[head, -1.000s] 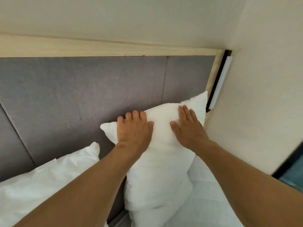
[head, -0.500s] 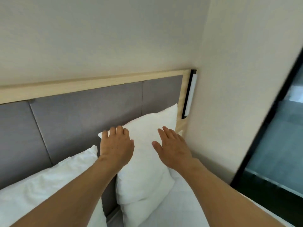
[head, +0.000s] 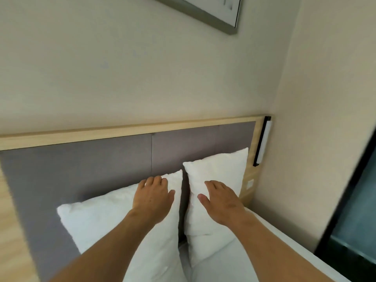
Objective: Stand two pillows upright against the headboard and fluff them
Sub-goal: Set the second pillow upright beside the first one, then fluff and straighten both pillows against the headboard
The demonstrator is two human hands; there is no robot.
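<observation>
Hands: left hand (head: 153,197) and right hand (head: 220,201) were spread flat, gripping nothing.
Pillows: left pillow (head: 105,220) and right pillow (head: 217,169) leaned on headboard (head: 91,169), pressed to plump.

A bedroom, with the look of a hotel room.

A grey padded headboard framed in pale wood (head: 122,157) runs along a cream wall; two plump white pillows (head: 215,180) stand against it on a white-sheeted bed (head: 234,261). Above the headboard hangs the corner of a grey-framed picture (head: 213,15). At the headboard's right end sits a slim black-and-white wall light (head: 263,139), with dark-framed glass (head: 356,210) further right.
</observation>
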